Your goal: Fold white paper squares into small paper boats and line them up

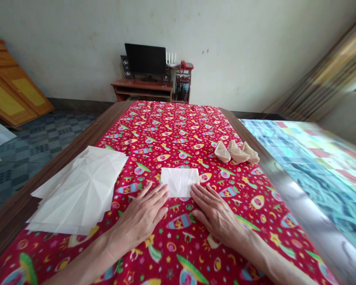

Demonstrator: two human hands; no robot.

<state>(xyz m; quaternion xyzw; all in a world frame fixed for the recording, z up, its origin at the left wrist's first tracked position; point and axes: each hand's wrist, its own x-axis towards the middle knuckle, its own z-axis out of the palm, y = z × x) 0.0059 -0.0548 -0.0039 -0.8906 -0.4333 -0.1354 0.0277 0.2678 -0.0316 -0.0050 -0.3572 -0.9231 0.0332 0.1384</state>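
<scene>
A small white rectangle of folded paper [180, 182] lies flat on the red patterned cloth [178, 245], faint creases running across it. My left hand [148, 209] rests palm down at its left edge, fingers stretched out and fingertips touching the paper. On the opposite side, my right hand [214, 209] lies flat with its fingertips on the right edge. To the left is a stack of creased white paper sheets [80, 192]. Several folded cream paper pieces [239, 152] sit close together at the right, beyond my right hand.
The cloth covers a long brown wooden table [108, 122]. Past its far end stands a desk with a black monitor [146, 59], speakers and a red telephone [183, 65]. A bed [308, 166] is on the right, a yellow wooden cabinet [14, 87] on the left.
</scene>
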